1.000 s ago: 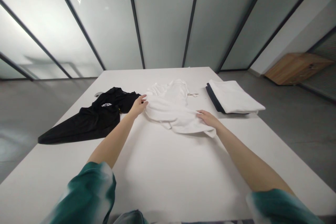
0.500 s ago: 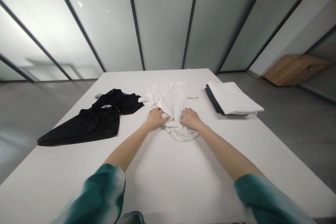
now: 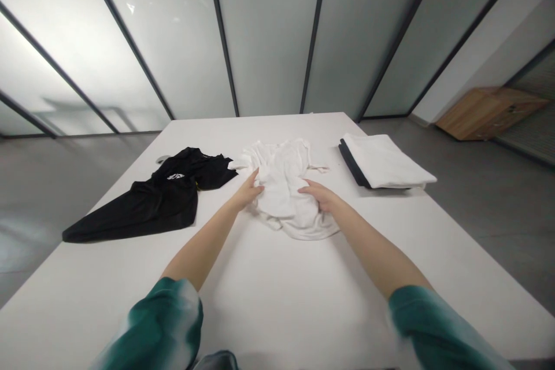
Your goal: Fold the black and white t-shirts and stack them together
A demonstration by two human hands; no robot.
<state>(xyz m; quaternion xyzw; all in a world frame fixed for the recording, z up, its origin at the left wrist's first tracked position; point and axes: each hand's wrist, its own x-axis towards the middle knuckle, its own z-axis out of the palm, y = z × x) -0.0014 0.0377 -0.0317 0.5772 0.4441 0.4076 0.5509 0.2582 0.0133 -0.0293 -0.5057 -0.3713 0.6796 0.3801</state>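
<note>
Both arms stretched forward. Left hand [image 3: 248, 192] open, fingers together, edge against crumpled white shirt [image 3: 281, 196]; right hand [image 3: 323, 198] open, flat, on shirt's other side; neither pinching. Shirt mid-table [image 3: 277, 300]. One black shirt [image 3: 167, 199] left, logo [image 3: 176, 176] unreadable. One folded white cloth [image 3: 381, 161] right.

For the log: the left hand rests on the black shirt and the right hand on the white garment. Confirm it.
Wrong: the left hand touches the white garment, not the black shirt. The right hand is on the white garment, as you said. The head view shows this.
</note>
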